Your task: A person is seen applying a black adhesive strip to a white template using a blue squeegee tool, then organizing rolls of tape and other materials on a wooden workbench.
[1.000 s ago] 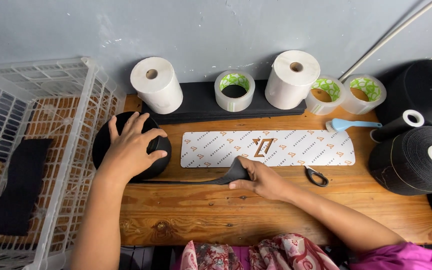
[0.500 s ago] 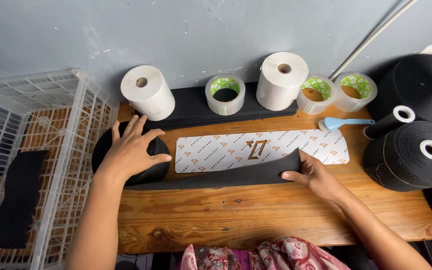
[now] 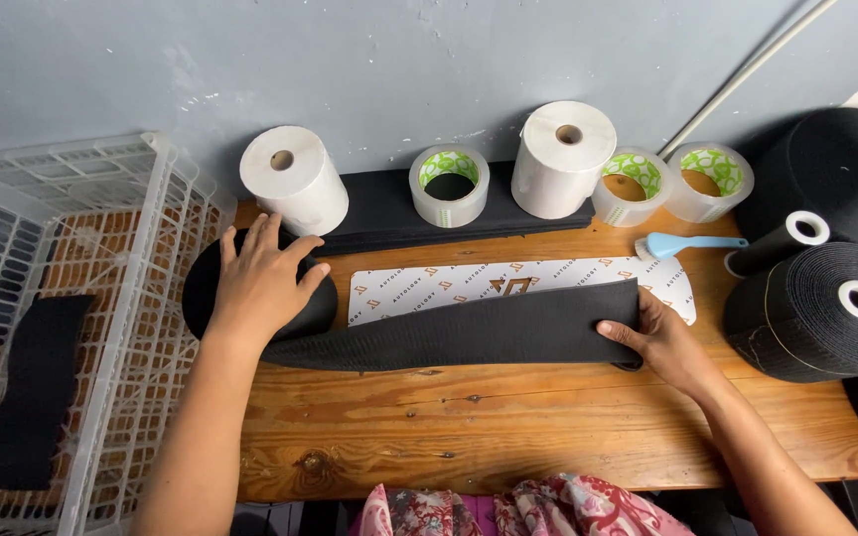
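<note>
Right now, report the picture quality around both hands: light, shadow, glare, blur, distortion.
Head view: soft, even light with no glare; the left hand on the black roll and the right hand holding the black strip are both sharp, without motion blur. A faint shadow lies under the strip on the wooden table. The black surfaces show little detail. The white crate bows slightly at the frame edge.

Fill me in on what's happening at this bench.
A person sits at a wooden table. The left hand presses flat on a roll of black strap, while the right hand holds the free end of the black strip, stretched across a white printed card. Tape rolls line the wall.
</note>
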